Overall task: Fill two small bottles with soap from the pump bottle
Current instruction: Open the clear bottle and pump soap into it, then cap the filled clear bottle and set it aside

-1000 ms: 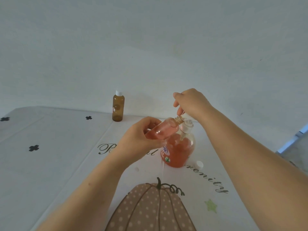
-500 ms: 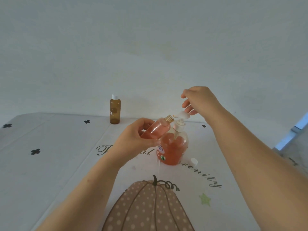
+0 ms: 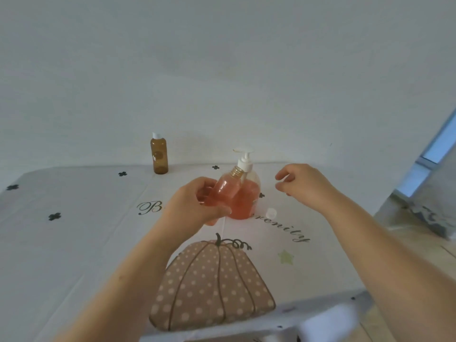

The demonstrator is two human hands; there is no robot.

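Tablecloth with a pumpkin print covers the table. Pump bottle stands upright mid-table, about half full of pink soap. Judged the heaviest item: rigid plastic, steady base, press at the pump head.

Amber bottle is upright and capped at 10 o'clock from the pump bottle, well apart, by the wall.

Small clear bottle is uncapped and looks nearly full of pink soap. Its threaded neck tilts toward 1 o'clock and overlaps the pump bottle's front; cannot tell if they touch. Judged light, thin-walled and squeezable, maybe soap-slick near the neck. Hold it mid-body, gently, neck kept up, or it spills.

Left hand grips its lower body, fingers curled round it and thumb at the base; the neck stands clear above the fingers.

Right hand is at 3 o'clock of the pump bottle, apart from it. Fingers are loosely curled, thumb and forefinger slightly parted, nothing seen in them.

White cap lies on the cloth at 4 o'clock of the pump bottle, below the right hand. Tiny and light; pinch it by the rim.
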